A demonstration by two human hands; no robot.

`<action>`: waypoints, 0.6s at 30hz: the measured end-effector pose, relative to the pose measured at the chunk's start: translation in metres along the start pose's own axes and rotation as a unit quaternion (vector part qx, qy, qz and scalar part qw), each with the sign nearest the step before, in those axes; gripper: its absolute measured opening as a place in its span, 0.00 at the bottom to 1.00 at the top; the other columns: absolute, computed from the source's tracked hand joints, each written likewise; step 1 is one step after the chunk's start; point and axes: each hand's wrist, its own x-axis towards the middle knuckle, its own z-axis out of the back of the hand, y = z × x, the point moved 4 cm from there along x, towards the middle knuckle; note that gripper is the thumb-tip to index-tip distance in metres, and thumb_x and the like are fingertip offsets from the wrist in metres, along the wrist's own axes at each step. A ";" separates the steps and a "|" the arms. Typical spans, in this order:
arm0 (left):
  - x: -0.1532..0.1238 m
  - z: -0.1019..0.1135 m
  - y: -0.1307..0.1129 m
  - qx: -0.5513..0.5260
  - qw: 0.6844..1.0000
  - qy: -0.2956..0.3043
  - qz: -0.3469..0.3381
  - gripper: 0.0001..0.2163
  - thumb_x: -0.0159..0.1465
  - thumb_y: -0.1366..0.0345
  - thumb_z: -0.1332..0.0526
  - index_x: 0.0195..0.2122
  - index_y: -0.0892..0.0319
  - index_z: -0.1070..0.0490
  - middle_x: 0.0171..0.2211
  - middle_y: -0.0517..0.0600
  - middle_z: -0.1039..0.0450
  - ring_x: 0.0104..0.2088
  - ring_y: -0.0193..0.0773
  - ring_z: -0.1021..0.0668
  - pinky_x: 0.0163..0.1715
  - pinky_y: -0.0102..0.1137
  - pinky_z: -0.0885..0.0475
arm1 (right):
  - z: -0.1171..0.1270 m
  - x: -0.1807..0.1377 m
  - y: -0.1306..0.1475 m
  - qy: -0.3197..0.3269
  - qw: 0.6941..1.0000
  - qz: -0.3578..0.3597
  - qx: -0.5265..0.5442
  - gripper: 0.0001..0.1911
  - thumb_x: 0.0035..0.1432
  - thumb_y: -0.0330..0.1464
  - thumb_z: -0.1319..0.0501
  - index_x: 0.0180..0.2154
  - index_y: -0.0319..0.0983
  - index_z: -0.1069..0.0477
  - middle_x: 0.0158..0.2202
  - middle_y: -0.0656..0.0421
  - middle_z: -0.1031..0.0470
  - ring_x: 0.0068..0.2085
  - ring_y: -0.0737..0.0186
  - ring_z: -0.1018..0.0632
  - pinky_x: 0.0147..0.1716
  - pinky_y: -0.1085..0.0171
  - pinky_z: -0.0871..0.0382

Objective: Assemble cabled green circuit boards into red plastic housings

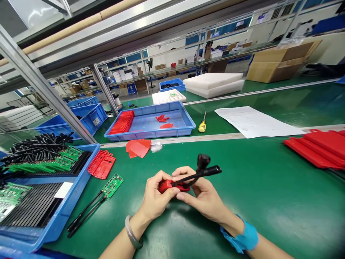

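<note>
While clasping lower-centre red plastic casing (165,186) with curled left hand (155,196) and right hand (208,199), expect light, stiff handling; hold edges, sparing black cables (193,176).

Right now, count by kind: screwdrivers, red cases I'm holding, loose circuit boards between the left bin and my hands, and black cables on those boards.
Yellow-handled screwdriver: 1
Held red case: 1
Loose circuit board: 1
Black cables: 2
Total: 5
</note>
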 end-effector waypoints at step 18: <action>-0.007 -0.006 -0.007 0.123 0.988 -0.027 -0.085 0.10 0.57 0.62 0.37 0.23 0.59 0.36 0.20 0.43 0.40 0.23 0.30 0.38 0.25 0.27 0.43 | -0.007 0.005 0.002 -0.086 0.993 -0.075 0.036 0.08 0.56 0.38 0.39 0.30 0.39 0.31 0.30 0.60 0.31 0.32 0.63 0.29 0.33 0.66 0.34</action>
